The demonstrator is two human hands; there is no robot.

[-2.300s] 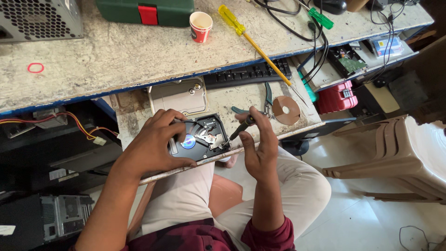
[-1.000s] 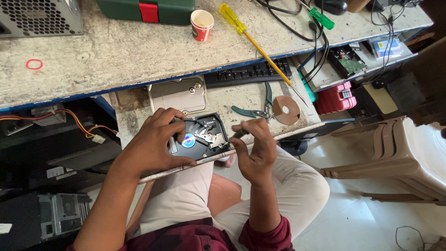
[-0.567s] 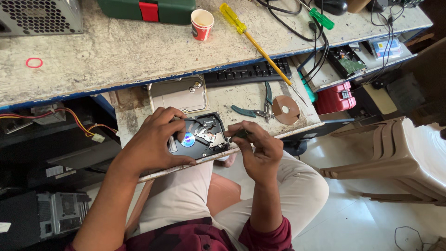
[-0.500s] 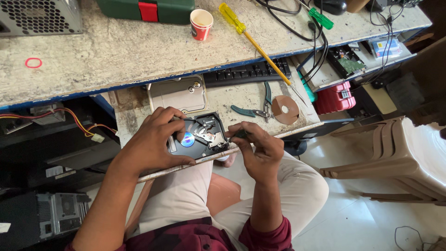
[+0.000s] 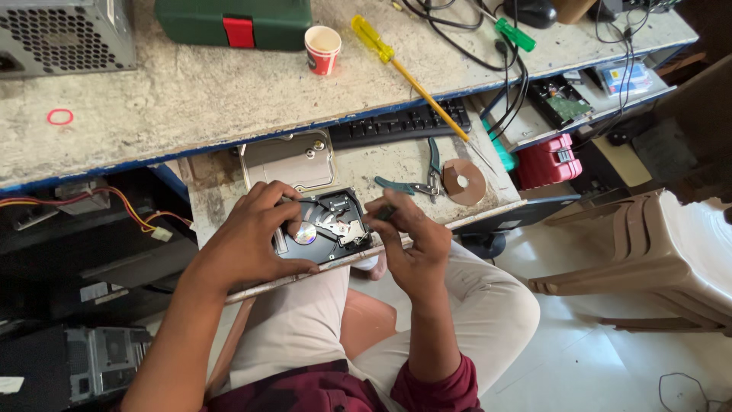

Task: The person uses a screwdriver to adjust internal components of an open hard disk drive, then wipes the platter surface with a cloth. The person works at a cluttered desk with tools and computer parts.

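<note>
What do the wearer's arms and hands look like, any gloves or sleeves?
Both hands bare, no gloves: left hand, right hand. Forearms uncovered; dark maroon sleeves pushed up near the elbows. No watch, rings or bands visible.

Yellow screwdriver (image 5: pixel 412 72), red-white cup (image 5: pixel 322 49), green case (image 5: pixel 232 21)

Left hand (image 5: pixel 255 240) spread palm-down, right hand (image 5: pixel 408 240) curled with fingertips pinched together.
</note>
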